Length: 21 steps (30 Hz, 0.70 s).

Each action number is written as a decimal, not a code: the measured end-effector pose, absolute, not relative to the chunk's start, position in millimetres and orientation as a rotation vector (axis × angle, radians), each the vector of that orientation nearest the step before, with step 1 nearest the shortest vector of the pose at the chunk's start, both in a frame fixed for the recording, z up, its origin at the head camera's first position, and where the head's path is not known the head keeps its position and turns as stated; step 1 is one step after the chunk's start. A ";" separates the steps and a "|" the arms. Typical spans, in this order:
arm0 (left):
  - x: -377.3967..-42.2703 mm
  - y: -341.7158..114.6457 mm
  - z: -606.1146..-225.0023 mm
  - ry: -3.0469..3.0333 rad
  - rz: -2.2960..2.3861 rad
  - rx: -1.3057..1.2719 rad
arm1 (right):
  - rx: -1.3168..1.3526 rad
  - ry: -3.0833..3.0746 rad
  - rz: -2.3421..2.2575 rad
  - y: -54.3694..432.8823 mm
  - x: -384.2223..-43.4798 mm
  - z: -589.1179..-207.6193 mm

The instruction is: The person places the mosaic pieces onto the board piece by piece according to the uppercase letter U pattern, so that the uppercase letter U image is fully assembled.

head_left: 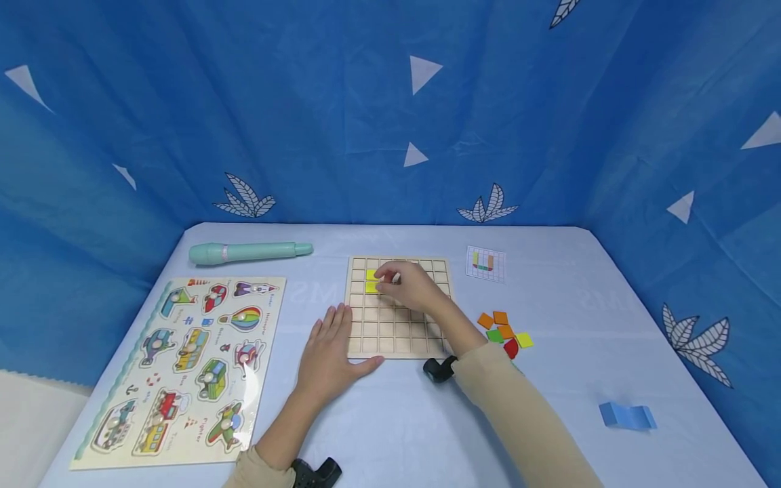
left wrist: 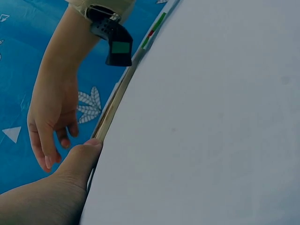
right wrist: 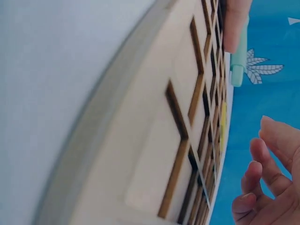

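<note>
A square wooden grid board point(head_left: 398, 332) lies on the table. Two yellow square tiles point(head_left: 371, 287) sit in neighbouring cells at its upper left. Over them is my right hand point(head_left: 411, 288), thumb and fingers bent, with no tile visible between them in the right wrist view; its fingers point(right wrist: 253, 176) appear lifted off the board. My left hand point(head_left: 326, 359) lies with fingers straight at the board's left edge, the thumb touching the front edge in the left wrist view. Right of the board are several loose tiles: orange point(head_left: 500, 317), green point(head_left: 495, 336), red point(head_left: 511, 348) and yellow point(head_left: 524, 340).
A small pattern card point(head_left: 486, 264) lies beyond the board's right side. At left is a picture puzzle board point(head_left: 244, 359), with a mint-green microphone-shaped object point(head_left: 250, 252) behind it. A blue curved block point(head_left: 627, 416) sits at the right. Blue cloth point(head_left: 342, 135) hangs behind the table.
</note>
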<state>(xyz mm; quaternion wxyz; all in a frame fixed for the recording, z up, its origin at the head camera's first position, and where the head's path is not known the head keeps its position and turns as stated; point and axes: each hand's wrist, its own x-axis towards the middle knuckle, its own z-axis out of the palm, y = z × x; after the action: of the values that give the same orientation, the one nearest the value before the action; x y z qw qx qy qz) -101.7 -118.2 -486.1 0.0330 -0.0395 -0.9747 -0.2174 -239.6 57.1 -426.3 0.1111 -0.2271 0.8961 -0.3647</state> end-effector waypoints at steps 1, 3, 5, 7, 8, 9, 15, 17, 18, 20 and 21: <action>-101.8 -118.3 -485.9 -2.999 -0.670 -0.123 | -0.666 2.634 -1.072 58.3 -238.6 -425.1; -101.8 -118.4 -485.7 -3.001 -0.669 -0.121 | -0.669 2.635 -1.088 61.0 -236.7 -422.3; -101.9 -118.6 -485.5 -2.997 -0.669 -0.122 | -0.674 2.638 -1.098 64.2 -234.6 -419.6; -101.8 -118.6 -485.1 -2.993 -0.669 -0.123 | -0.676 2.638 -1.107 67.8 -232.4 -416.9; -101.7 -118.5 -485.0 -2.992 -0.670 -0.123 | -0.682 2.636 -1.109 70.0 -231.1 -415.3; -101.7 -118.3 -484.9 -2.992 -0.669 -0.123 | -0.685 2.636 -1.110 72.4 -229.8 -414.1; -101.8 -117.4 -484.5 -2.997 -0.672 -0.115 | -0.689 2.635 -1.129 88.6 -220.7 -406.8; -101.8 -117.2 -484.3 -2.999 -0.675 -0.111 | -0.675 2.633 -1.127 94.7 -217.3 -403.3; -101.8 -117.1 -484.3 -3.002 -0.676 -0.107 | -0.669 2.629 -1.129 97.9 -215.6 -401.3; -101.9 -117.1 -484.6 -3.006 -0.681 -0.104 | -0.657 2.625 -1.127 104.9 -212.5 -398.0; -102.0 -117.1 -484.7 -3.008 -0.681 -0.103 | -0.653 2.623 -1.129 108.7 -211.1 -396.8</action>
<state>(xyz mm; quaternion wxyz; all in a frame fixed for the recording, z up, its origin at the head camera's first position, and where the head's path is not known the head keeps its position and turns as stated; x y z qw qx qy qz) -102.0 -117.1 -484.7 0.0280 -0.0335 -0.9744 -0.2208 -211.1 108.7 -396.8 0.1059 -0.2216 0.8905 -0.3831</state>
